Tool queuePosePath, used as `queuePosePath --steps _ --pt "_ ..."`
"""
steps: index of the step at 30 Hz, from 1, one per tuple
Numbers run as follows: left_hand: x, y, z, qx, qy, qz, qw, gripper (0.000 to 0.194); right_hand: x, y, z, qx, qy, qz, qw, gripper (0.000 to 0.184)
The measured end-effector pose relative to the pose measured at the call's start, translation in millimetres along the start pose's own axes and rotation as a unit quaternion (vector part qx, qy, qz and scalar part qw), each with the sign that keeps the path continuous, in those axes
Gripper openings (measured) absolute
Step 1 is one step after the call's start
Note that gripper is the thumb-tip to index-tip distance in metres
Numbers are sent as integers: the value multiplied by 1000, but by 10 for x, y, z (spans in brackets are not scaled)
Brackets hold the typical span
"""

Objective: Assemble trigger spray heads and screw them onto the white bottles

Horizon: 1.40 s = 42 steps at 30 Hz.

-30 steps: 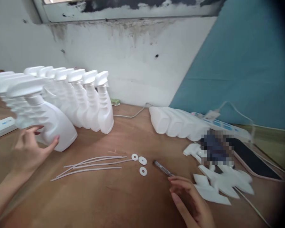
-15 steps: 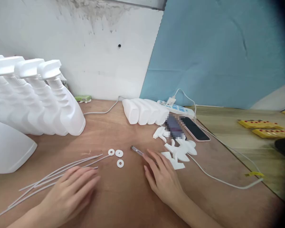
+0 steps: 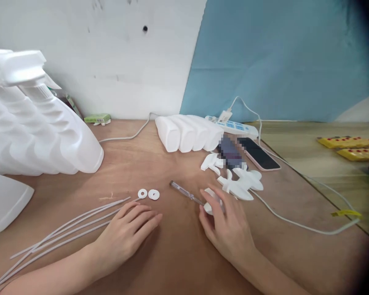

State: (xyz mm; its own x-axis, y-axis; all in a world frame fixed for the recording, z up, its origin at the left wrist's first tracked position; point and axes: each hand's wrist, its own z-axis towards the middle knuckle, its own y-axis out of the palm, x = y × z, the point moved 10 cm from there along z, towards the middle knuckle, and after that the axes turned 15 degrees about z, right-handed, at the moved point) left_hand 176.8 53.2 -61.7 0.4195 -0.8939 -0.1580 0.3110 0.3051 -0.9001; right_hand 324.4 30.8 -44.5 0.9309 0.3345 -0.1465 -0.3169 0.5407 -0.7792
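Observation:
My right hand point(image 3: 229, 223) has its fingers closed around a white spray trigger head point(image 3: 208, 208), partly hidden by the fingers. Just left of it lies a screwdriver with a clear handle point(image 3: 181, 189), its shaft pointing at that hand. More white trigger heads point(image 3: 236, 189) rest behind. Palm down, my left hand point(image 3: 127, 229) is open, fingers stretched out over the table. Beside its fingertips are flat white washers point(image 3: 142, 194). Several thin white tubes point(image 3: 70, 223) run under and to the left of this hand.
White spray bottles point(image 3: 64, 135) stand in a row at the left, and white bottles point(image 3: 187, 133) lie at the back. A power strip point(image 3: 240, 128), a phone point(image 3: 260, 153), a blurred dark object point(image 3: 230, 151) and a white cable point(image 3: 295, 221) occupy the right. A green box point(image 3: 97, 119) sits near the wall.
My right hand has shifted right, off the screwdriver, and taken hold of a trigger head. My left hand has moved right, and one washer there no longer shows. The view has tilted down.

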Motion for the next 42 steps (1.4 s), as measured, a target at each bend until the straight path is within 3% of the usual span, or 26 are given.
queuePosePath --steps 2,4,10,12,15,20,27,32,38,42 --pt "-41 2 -4 -7 -8 -39 999 32 -170 -86 -47 41 -60 78 994 45" --pt "-60 -32 -14 7 -6 -84 996 30 -349 -91 -108 39 -108 167 979 46" --pt "-91 -345 -132 129 15 -217 967 20 -770 153 -128 -86 -143 307 937 33" --pt "-99 -366 -150 123 8 -239 963 21 -854 141 -89 -83 -157 337 925 24" --pt "-156 -248 -145 69 -43 -289 954 24 -936 101 -50 -75 -178 369 909 13" --pt "-147 -10 -131 -2 -61 -314 947 20 -934 72 -42 -65 -180 376 907 16" --pt "-80 -109 -102 58 6 -264 963 16 -730 296 -4 -122 -59 264 955 50" --pt "-53 -117 -105 55 18 -283 957 19 -778 371 -13 -173 -70 325 927 57" --pt "-18 -115 -147 57 20 -305 950 28 -832 279 41 -133 -102 393 904 48" --pt "54 -232 -117 91 61 -270 957 31 -836 226 39 -118 -113 439 884 46"
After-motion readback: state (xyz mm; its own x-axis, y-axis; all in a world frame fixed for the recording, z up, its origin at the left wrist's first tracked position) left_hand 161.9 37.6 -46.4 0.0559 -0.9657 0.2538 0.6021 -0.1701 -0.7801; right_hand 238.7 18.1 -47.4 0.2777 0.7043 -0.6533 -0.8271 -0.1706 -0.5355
